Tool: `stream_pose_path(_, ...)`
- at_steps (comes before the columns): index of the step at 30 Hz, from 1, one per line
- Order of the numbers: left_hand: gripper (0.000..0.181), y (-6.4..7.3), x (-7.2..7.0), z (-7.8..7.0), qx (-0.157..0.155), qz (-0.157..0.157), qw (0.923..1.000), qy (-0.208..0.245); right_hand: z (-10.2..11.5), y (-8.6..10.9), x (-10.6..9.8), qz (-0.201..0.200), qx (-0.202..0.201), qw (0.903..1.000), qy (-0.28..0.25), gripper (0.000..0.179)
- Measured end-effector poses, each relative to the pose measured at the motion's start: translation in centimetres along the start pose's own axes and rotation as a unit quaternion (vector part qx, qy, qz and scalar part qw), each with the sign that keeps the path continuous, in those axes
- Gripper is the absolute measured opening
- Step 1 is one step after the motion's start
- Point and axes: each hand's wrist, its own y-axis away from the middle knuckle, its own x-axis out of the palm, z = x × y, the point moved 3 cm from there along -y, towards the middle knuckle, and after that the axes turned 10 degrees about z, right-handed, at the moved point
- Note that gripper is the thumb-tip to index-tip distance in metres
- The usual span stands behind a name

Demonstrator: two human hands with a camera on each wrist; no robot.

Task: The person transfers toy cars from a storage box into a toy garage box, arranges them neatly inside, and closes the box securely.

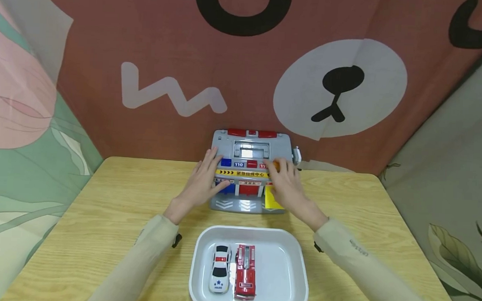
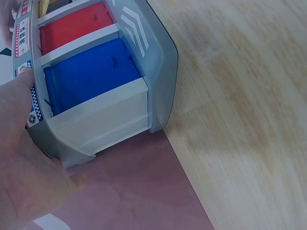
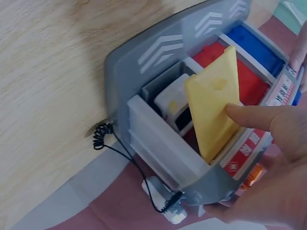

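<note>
A grey toy emergency station (image 1: 251,146) stands at the back of the table, with blue, red and yellow doors. My left hand (image 1: 199,178) rests along its left side, fingers extended and thumb on the front sign beside the blue door (image 2: 91,74). On the station's right, my right hand (image 1: 289,188) lies over the orange button (image 1: 278,164). Its thumb touches the yellow door (image 3: 216,100), which is swung outward. Behind that door a white toy vehicle (image 3: 172,98) sits in the bay. The red door (image 1: 248,190) is closed.
Nearest me on the wooden table (image 1: 133,204) is a white tray (image 1: 278,269) holding a white police car (image 1: 219,275) and a red fire truck (image 1: 245,269). A white piece (image 3: 163,196) on a coiled black cord (image 3: 100,136) hangs at the station's right side. A printed curtain (image 1: 165,133) backs the table.
</note>
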Motion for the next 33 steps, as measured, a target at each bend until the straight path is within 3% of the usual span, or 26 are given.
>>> stream_pose_path(7,0.083,0.0,0.1,0.0,0.002,0.000,1.0000,0.000,-1.0,-0.2,1.2,-0.058,-0.033,0.9945,0.081,0.081)
stream_pose_path(12,0.083,0.0,0.2,0.0,0.001,0.002,1.0000,-0.002,-1.6,-0.6,1.7,-0.074,-0.036,0.9885,0.127,0.082)
stream_pose_path(33,0.083,0.2,0.0,0.1,0.001,-0.006,1.0000,0.002,-1.7,-1.1,2.5,-0.107,-0.026,0.9832,0.146,0.077)
